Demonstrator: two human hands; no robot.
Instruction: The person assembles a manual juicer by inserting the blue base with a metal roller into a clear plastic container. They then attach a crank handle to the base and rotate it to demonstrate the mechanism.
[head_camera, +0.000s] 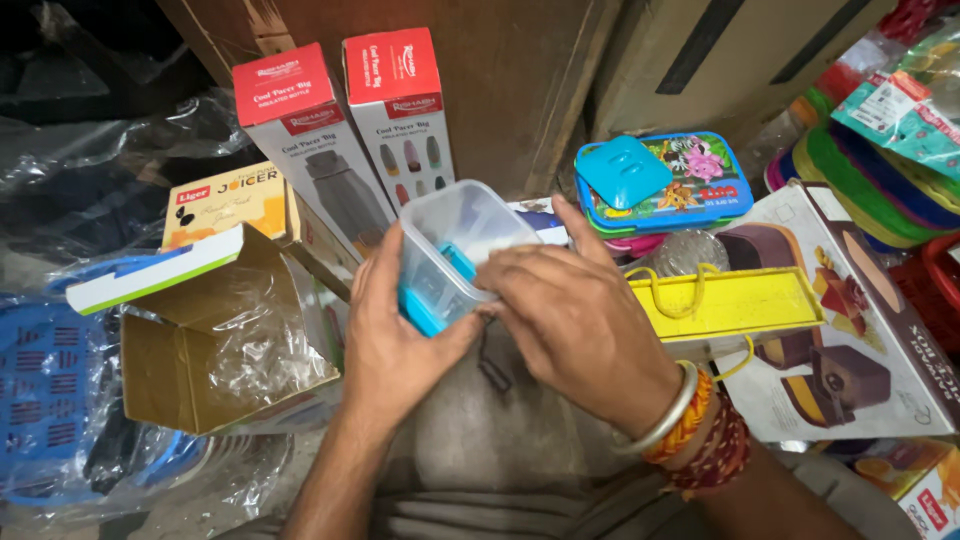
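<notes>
Right, both my hands are on this clear plastic container (455, 250) with the blue clip-lock lid — it sits tipped in front of me, just above my lap. My left hand (395, 335) wraps around its lower side, fingers closed on the wall and the blue lid edge. My right hand (575, 315) clamps over the near rim, thumb pressed against the plastic. Bangles and red threads ring that wrist. To my left an open cardboard box (215, 340) gapes, crinkled plastic wrap inside. Behind the container stand two tall red-and-white bottle boxes (350, 130). Off to my right — a yellow tray-like piece (730, 300), and beyond it a blue cartoon lunch box (665, 185).
</notes>
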